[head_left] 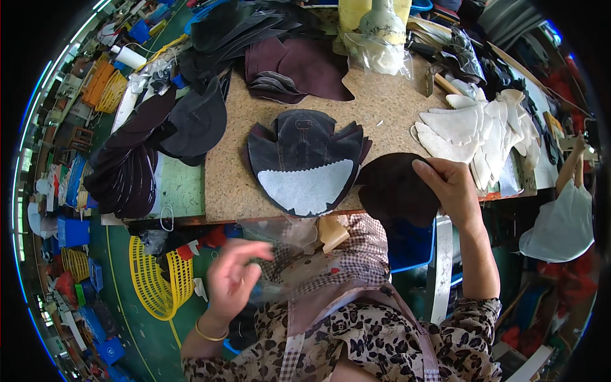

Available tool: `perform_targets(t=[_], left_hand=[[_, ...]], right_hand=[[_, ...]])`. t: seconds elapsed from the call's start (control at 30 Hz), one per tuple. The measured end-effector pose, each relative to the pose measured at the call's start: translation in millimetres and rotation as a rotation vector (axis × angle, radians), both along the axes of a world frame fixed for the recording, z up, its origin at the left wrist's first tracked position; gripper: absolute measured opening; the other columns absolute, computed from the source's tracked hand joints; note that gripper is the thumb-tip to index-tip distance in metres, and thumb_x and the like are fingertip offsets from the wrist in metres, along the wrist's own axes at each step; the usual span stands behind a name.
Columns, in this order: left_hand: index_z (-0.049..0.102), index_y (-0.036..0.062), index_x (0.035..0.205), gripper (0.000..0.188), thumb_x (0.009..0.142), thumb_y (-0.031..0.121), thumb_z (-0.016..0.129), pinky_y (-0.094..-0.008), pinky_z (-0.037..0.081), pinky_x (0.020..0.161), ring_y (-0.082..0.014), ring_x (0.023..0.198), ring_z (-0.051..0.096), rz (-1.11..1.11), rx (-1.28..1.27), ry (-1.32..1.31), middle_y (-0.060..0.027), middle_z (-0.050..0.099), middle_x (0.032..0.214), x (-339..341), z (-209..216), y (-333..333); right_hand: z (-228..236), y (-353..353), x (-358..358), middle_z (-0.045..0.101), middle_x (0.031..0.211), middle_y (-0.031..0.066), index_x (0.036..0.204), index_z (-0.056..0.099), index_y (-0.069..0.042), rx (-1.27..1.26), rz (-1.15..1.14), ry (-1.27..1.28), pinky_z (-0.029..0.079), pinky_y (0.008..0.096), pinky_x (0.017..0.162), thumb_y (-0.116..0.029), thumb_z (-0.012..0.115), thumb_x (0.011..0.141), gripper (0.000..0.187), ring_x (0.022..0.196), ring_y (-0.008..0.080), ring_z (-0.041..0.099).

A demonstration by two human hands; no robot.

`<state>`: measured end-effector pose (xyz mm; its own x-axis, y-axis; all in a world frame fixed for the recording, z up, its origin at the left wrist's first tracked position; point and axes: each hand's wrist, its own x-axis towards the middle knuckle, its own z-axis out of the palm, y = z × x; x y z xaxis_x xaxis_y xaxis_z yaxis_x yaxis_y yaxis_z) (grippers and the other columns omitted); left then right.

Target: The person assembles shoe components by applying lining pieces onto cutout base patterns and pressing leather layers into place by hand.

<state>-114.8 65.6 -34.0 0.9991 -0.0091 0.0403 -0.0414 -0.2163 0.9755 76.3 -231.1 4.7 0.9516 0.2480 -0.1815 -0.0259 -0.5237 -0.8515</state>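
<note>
- The dark piece [396, 188] is hanging partly over the table's [223, 178] front edge; the right hand [455, 194] is pinching its rim, so a loosening thumb could drop it
- Its far end is sitting just beside the white-patched stack [302, 140], possibly catching and skewing it
- The left hand [234, 277], blurred, is hovering loosely parted, seemingly empty, lending no support

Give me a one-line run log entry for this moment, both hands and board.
left hand: blurred, seemingly empty; right hand: holding dark piece; board: white patch on dark stack, white pieces at right
</note>
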Motion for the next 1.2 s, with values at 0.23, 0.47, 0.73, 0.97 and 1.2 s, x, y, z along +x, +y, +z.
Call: perform_targets(t=[0.23,0.47,0.73,0.97,1.2], left_hand=[[0.033,0.0049,0.134,0.073,0.088,0.062,0.029,-0.0461,0.024,0.107,-0.0255,0.127,0.035,-0.284,-1.517,0.735,-0.0125,0.037,0.137,95.2,10.7,-99.1],[0.037,0.0108,0.132,0.044,0.096,0.035,0.037,-0.0418,0.034,0.103,-0.0215,0.120,0.045,-0.181,-1.567,0.742,-0.0069,0.046,0.130,109.9,7.0,-108.5],[0.021,0.0292,0.141,0.044,0.098,0.034,0.029,-0.0406,0.025,0.108,-0.0181,0.130,0.030,-0.172,-1.546,0.474,-0.0011,0.029,0.142,110.2,9.2,-96.1],[0.018,0.0307,0.142,0.045,0.098,0.032,0.030,-0.0448,0.021,0.109,-0.0239,0.133,0.025,-0.128,-1.636,0.334,-0.0064,0.024,0.145,91.2,11.7,-75.8],[0.053,0.0116,0.123,0.032,0.092,0.015,0.047,-0.0480,0.034,0.099,-0.0365,0.124,0.039,-0.399,-0.927,-0.407,-0.0209,0.036,0.137,50.9,-6.3,-7.5]], right_hand=[[28.1,13.2,-77.5,0.062,0.067,0.0135,0.097,0.063,0.002,0.070,0.680,-0.410,0.046,0.0293,0.047,-0.024,0.069,0.078,0.032,0.051,0.0198,0.058],[-66.8,-29.6,-134.7,0.047,0.126,0.0174,0.134,0.030,0.001,0.880,0.043,0.839,0.035,0.0415,0.101,-0.055,0.071,0.068,0.096,0.118,0.0263,0.046],[-72.5,31.9,-75.2,0.040,0.136,0.0081,0.135,0.035,-0.017,1.523,-0.239,0.694,0.032,0.0468,0.103,-0.049,0.058,0.080,0.068,0.124,0.0259,0.040],[-62.6,36.6,-54.8,0.046,0.129,0.0082,0.127,0.044,-0.013,1.328,-0.370,0.492,0.038,0.0376,0.098,-0.027,0.053,0.090,0.040,0.117,0.0220,0.046],[-43.7,32.4,-73.7,0.067,0.090,0.0168,0.099,0.064,0.000,0.840,0.211,-0.082,0.053,0.0303,0.074,-0.018,0.060,0.086,0.023,0.081,0.0252,0.066]])
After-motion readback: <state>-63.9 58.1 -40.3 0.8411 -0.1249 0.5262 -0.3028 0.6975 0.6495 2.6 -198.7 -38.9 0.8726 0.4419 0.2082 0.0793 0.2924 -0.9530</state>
